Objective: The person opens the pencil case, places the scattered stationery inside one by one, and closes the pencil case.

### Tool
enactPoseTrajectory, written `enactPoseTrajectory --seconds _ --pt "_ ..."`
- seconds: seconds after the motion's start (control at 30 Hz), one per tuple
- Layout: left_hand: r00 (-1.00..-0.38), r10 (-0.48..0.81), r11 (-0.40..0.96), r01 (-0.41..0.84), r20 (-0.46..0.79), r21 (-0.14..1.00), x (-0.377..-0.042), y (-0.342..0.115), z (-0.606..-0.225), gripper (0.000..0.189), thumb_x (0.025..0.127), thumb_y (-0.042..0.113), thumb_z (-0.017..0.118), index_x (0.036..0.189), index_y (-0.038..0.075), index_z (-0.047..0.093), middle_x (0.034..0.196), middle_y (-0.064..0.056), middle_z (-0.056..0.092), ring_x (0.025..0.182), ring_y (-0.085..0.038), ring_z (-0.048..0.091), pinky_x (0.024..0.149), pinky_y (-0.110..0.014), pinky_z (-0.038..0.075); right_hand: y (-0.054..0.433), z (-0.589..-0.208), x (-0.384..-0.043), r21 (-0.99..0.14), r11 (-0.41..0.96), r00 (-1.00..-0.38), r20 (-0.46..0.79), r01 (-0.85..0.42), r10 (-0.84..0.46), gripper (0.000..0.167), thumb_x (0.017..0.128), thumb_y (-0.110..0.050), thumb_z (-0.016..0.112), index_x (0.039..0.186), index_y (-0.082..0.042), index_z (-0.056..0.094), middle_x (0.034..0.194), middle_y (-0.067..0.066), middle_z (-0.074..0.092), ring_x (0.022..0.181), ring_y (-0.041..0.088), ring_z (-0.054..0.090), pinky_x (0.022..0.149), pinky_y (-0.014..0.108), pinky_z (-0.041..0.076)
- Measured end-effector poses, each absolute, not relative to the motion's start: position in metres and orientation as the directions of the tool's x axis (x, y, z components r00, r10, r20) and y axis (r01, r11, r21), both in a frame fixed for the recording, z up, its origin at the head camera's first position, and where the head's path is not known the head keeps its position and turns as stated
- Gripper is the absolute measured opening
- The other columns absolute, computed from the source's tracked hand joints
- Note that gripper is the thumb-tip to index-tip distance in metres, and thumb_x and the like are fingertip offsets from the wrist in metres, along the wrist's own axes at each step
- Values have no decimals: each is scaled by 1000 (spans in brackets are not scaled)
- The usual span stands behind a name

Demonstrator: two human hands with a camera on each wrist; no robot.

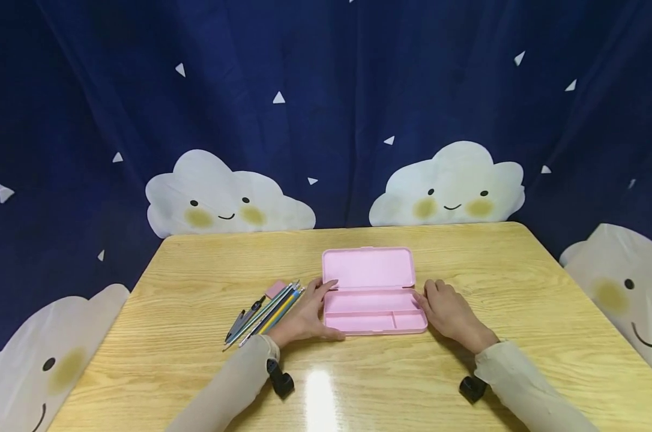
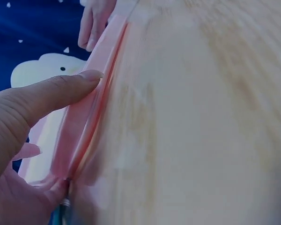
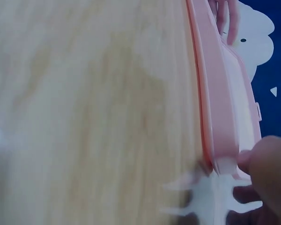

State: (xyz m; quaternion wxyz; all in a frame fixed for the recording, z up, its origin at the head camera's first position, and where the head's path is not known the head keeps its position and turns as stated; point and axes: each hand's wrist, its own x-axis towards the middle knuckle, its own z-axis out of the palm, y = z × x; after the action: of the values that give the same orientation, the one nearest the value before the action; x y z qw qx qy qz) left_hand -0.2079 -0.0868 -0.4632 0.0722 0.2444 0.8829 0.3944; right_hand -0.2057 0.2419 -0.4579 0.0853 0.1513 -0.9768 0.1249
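The open pink pencil case lies on the table between the two hands, roughly midway between the table's side edges, its lid towards the far edge. The left hand is spread at the case's left end, thumb on the front edge. The right hand's thumb touches the right rim; whether it pinches, I cannot tell. Pencils lie just beside the left hand.
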Motion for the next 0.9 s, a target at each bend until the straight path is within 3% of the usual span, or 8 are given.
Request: enactPoseTrajectory --seconds 0.1,0.23,0.33,0.47,0.67,0.9 --pt "-871 483 567 390 90 726 -204 -91 -459 108 65 41 88 151 14 29 154 -23 16 133 -37 37 106 -51 33 239 -460 -206 -141 935 -928 236 -326 -288 28 99 -26 53 86 -2 47 75 9 42 68 29 47 56 43 40" --pt "-880 434 530 423 193 735 -201 -106 -453 84 80 32 79 146 3 36 144 -23 39 118 -35 54 99 -47 42 237 -464 -206 -21 941 -904 288 -336 -316 32 98 -28 54 81 -3 41 76 10 37 70 32 42 57 42 36" --pt "-882 367 603 468 296 646 -201 -126 -446 55 88 20 71 134 -4 50 127 -22 56 111 -35 58 93 -46 47 237 -465 -205 18 942 -889 323 -336 -323 33 98 -28 55 80 -4 40 75 10 35 70 31 39 58 39 32" --pt "-896 267 752 424 355 505 -200 -160 -439 37 92 17 66 120 -6 61 120 -21 60 111 -36 57 87 -46 50 237 -466 -205 23 937 -879 340 -347 -334 34 97 -28 55 78 -4 40 75 9 34 70 30 39 59 37 29" --pt "-947 178 852 285 268 439 -191 -197 -442 38 93 21 65 117 -8 61 117 -25 59 109 -41 54 86 -51 49 239 -466 -204 7 934 -883 326 -356 -339 35 97 -28 55 76 -3 40 74 8 33 69 29 38 59 36 29" --pt "-982 162 864 187 94 467 -184 -215 -447 32 95 17 61 117 -5 60 105 -18 59 93 -32 58 77 -44 51 239 -467 -204 -20 945 -898 318 -327 -304 37 98 -30 53 76 -5 38 74 7 30 70 29 35 62 38 25"
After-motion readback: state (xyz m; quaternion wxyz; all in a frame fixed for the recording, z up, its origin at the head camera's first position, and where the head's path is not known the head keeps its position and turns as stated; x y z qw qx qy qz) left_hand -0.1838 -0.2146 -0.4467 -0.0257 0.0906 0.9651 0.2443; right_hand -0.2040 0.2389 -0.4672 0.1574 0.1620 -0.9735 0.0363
